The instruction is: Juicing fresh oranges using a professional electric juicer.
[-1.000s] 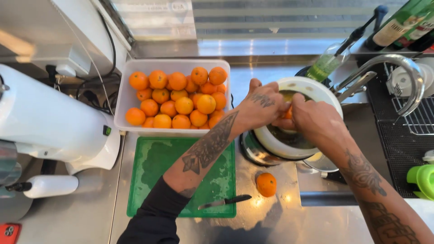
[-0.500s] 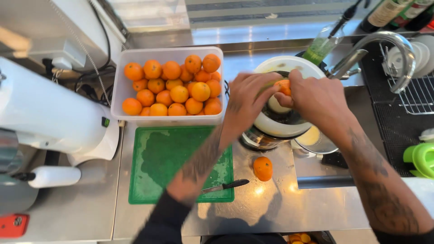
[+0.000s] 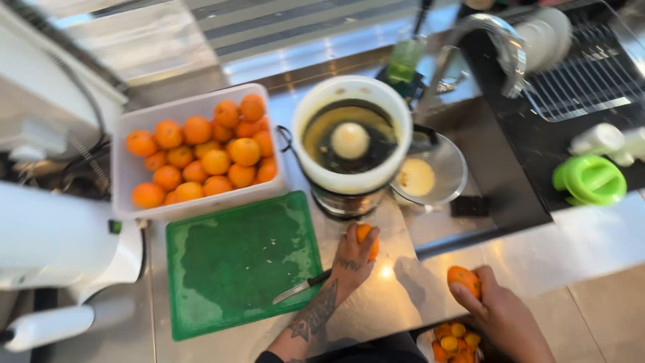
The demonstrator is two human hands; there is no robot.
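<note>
Orange halves occupy both hands. The left hand (image 3: 353,259) closes over one orange half (image 3: 366,238) resting on the steel desk (image 3: 396,306) just in front of the juicer (image 3: 351,134), close enough to lift straight onto the white reamer cone (image 3: 350,140) at its centre. The right hand (image 3: 494,306) grips another orange piece (image 3: 463,279) out past the desk's front edge, above a container of spent peels (image 3: 450,339) below, which seems to be where emptied halves go. A knife (image 3: 302,288) lies at the near right corner of the green cutting board (image 3: 238,262), beside the left wrist, handy for cutting. Behind the board, toward the desk's back edge, a white tub (image 3: 127,181) holds whole oranges (image 3: 201,158). A small metal bowl (image 3: 430,176) sits tucked against the juicer's right side, likely to catch juice.
</note>
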